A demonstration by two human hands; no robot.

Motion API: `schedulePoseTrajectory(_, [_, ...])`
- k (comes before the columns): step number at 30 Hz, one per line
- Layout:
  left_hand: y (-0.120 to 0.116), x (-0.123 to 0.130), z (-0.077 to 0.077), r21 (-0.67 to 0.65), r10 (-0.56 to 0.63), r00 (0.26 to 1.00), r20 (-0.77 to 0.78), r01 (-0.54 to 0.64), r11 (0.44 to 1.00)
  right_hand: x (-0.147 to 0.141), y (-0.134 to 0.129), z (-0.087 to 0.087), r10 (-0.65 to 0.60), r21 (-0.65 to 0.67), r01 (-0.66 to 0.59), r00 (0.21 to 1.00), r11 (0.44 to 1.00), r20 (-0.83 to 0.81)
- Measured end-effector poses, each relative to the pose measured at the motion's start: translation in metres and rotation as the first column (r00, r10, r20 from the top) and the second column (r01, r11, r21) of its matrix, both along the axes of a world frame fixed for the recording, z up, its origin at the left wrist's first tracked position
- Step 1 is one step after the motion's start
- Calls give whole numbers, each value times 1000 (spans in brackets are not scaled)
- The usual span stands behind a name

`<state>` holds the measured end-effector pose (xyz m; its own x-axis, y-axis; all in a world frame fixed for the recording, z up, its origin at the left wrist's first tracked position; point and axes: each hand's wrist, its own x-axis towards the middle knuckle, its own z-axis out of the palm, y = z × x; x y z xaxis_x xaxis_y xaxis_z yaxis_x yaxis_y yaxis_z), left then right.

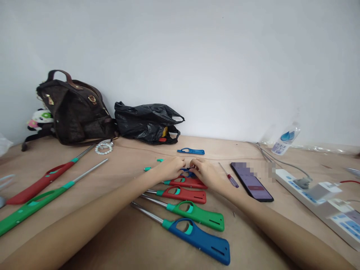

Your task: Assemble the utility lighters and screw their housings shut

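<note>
Converging over the blue lighter housing (192, 174), the left hand (172, 168) and right hand (207, 171) have bent fingers; contact is obscured, so whether either grip is closed cannot be determined. The blue lighter housing is located between the hands. A detached blue half-shell (197, 152) lies beyond them; a screwdriver (232, 180) lies between the right hand and smartphone (260, 192).

Look to the dark backpack (80, 116) on your counter (112, 240): a panda plush (42, 117) hangs by its left side, and a black plastic bag (140, 122) sits just to its right. In front of it you have a beaded bracelet (103, 147). Well to its right you'll see a lit phone (257, 189), a clear bottle (286, 138) and a white power strip (298, 193) with plugs in it (326, 191).
</note>
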<state>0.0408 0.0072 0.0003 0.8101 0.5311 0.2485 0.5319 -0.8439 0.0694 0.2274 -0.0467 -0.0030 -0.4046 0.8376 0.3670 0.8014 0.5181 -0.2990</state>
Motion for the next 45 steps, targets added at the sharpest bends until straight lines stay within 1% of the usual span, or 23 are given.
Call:
schedulePoseTrajectory(3, [-1, 2, 0, -1, -4, 1000, -25, 4, 1000, 0, 2, -4, -10, -43, 7, 997, 999, -73])
schedulePoseTrajectory(6, [-2, 3, -1, 16, 15, 999, -31, -14, 1000, 1, 2, -6, -9, -53, 3, 994, 999, -111])
schedulePoseTrajectory(11, [-4, 3, -1, 81, 59, 996, -62, -54, 995, 2, 2, -11, -8, -35, 4, 994, 999, -109])
schedulePoseTrajectory(17, [-2, 3, -4, 131, 74, 992, -101, -61, 989, 3, 1, -18, -12, 10, 13, 996, 1000, -92])
schedulePoseTrajectory(24, [2, 4, -11, 133, 44, 996, -78, -33, 991, 3, -2, -18, -37, 8, 37, 998, 999, -48])
schedulePoseTrajectory(30, [-2, 9, -7, 174, -4, 994, -107, 23, 985, 4, -6, -16, -28, -1, 28, 999, 1000, 18])
schedulePoseTrajectory(35, [-2, 9, -7, 204, -54, 989, -134, 81, 976, 6, -8, -16, -18, -16, 19, 1000, 1000, 25])
schedulePoseTrajectory(42, [0, 11, -8, 228, -90, 988, -124, 117, 967, 6, -8, -16, -32, -10, 32, 999, 999, 27])
schedulePoseTrajectory(45, [0, 12, -7, 199, -70, 990, -126, 95, 975, 6, -8, -16, -35, -8, 35, 999, 999, 23])
